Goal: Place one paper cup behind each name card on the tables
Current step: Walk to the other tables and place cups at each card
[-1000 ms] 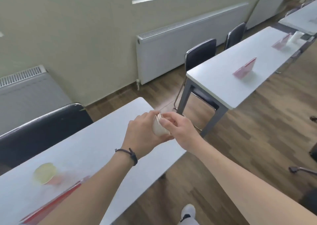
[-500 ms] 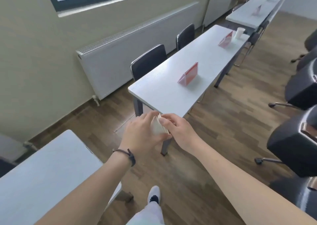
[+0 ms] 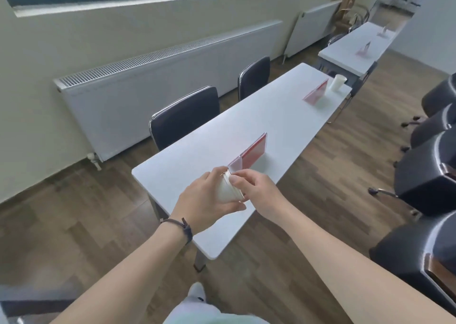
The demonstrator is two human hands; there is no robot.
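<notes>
My left hand (image 3: pixel 206 201) is closed around a small stack of white paper cups (image 3: pixel 228 190), held on its side over the near end of a white table (image 3: pixel 187 165). The fingertips of my right hand (image 3: pixel 256 191) pinch the rims of the stack. Just beyond my hands a red name card (image 3: pixel 251 154) stands on the table with no cup near it. At the table's far end a second red name card (image 3: pixel 317 94) has a white paper cup (image 3: pixel 337 83) standing right beside it.
Two black chairs (image 3: pixel 185 116) stand between the table and the wall radiator (image 3: pixel 158 81). Another white table (image 3: pixel 355 49) with name cards lies farther back. Black office chairs (image 3: pixel 429 173) crowd the right side. Wooden floor runs between them.
I have walked from the previous table to this one. The near name card has come up to just past my hands, which keep hold of the cup stack.
</notes>
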